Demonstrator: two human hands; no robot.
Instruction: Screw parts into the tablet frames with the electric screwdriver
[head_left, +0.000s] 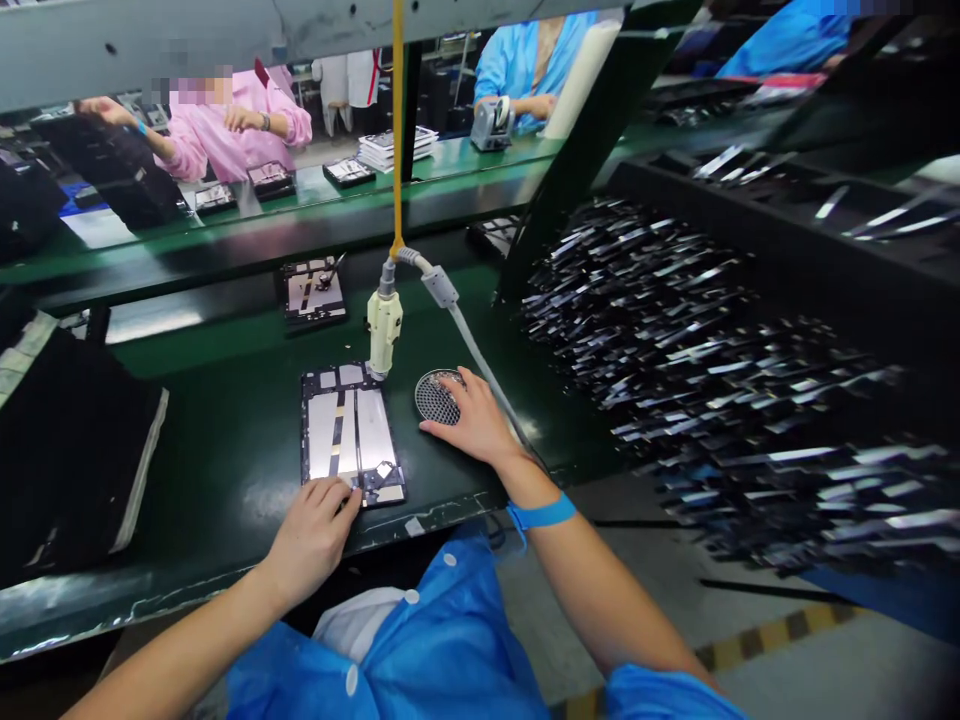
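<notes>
My left hand [319, 530] is closed at the near edge of an opened tablet [319, 420], its curled fingers gripping the lower edge. The tablet lies flat, with silver plates and a dark ribbon strip showing inside a black frame. To its right, my right hand [480, 420] is over a round metal mesh dish [431, 398]. Thumb and fingers are apart there, fingertips at the dish; no held thing shows. A pale electric screwdriver [385, 330] hangs upright from a yellow cord, its lower end by the tablet's top right corner.
Another opened tablet [313, 292] lies farther back on the green bench [225, 400]. Black stacked panels [75, 450] stand at left. A large rack of thin dark parts [712, 340] crowds the right. The screwdriver's grey cable [480, 355] passes behind my right hand. Co-workers sit across.
</notes>
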